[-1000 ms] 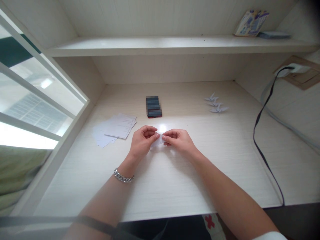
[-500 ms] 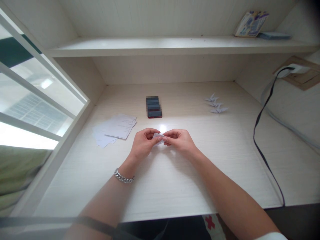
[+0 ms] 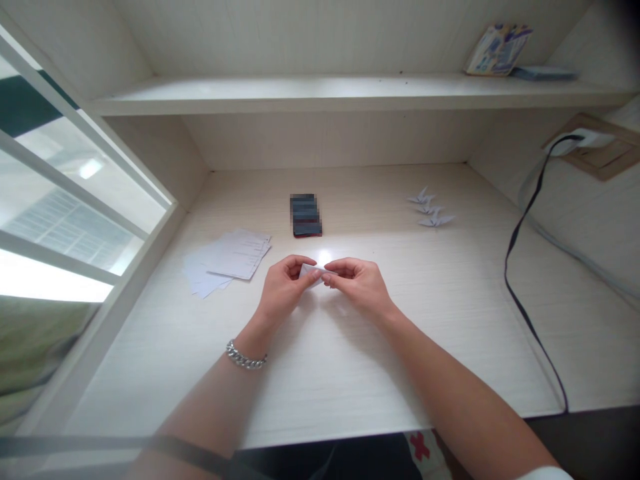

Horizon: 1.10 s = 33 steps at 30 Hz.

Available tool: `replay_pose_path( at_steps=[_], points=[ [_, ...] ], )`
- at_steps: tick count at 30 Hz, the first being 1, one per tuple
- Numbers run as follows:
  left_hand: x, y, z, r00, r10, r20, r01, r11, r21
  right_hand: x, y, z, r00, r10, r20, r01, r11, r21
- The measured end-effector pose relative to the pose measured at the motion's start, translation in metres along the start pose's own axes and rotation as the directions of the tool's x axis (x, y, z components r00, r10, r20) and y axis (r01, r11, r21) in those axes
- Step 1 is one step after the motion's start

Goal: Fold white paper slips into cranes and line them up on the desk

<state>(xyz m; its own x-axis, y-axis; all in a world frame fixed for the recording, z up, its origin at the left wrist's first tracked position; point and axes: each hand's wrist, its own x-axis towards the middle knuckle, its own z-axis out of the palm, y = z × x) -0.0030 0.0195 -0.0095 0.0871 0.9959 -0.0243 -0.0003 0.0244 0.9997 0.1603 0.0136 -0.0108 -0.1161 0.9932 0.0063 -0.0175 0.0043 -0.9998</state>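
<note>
Between my two hands is a small folded piece of white paper (image 3: 311, 273), held just above the desk (image 3: 340, 373). My left hand (image 3: 286, 281) pinches its left part, the thumb lying across the front. At its right end, my right hand (image 3: 356, 280) grips it between thumb and fingers. The fingertips cover much of the paper, so its full shape is hidden. Several white sheets (image 3: 240, 255) lie loosely stacked to the left of my left hand. Folded paper cranes (image 3: 435, 220) stand in a group toward the back right.
A dark, pixelated phone-like object (image 3: 306, 217) lies beyond my hands. At the right, a black cable (image 3: 520, 300) runs from the wall socket (image 3: 600, 150) down across the desk. A shelf (image 3: 320, 103) spans the back, and a barred window (image 3: 85, 167) borders the left.
The folded paper has turned slightly, and more of its left side shows between my hands. Both hands keep their pinch nearly in place. The whole view has shifted a little.
</note>
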Motion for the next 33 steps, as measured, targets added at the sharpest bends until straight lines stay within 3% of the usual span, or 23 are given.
replay_pose_path(
  at_steps=[8, 15, 33],
  points=[
    [0.0, -0.0003, 0.0003, 1.0, -0.001, 0.017, 0.001, 1.0, -0.026, -0.0005, -0.003, 0.0006, 0.999, 0.036, -0.007, -0.036, 0.999, -0.01],
    [-0.001, 0.0008, -0.0003, 1.0, -0.002, 0.017, 0.002, 0.999, 0.05, 0.0026, -0.0034, -0.0019, 0.994, 0.089, 0.07, -0.091, 0.995, 0.03],
    [-0.003, 0.0054, 0.0006, 1.0, 0.004, -0.001, -0.004, 0.993, 0.117, 0.0043, -0.0023, -0.0028, 0.988, 0.147, 0.052, -0.15, 0.986, 0.067]
  ],
)
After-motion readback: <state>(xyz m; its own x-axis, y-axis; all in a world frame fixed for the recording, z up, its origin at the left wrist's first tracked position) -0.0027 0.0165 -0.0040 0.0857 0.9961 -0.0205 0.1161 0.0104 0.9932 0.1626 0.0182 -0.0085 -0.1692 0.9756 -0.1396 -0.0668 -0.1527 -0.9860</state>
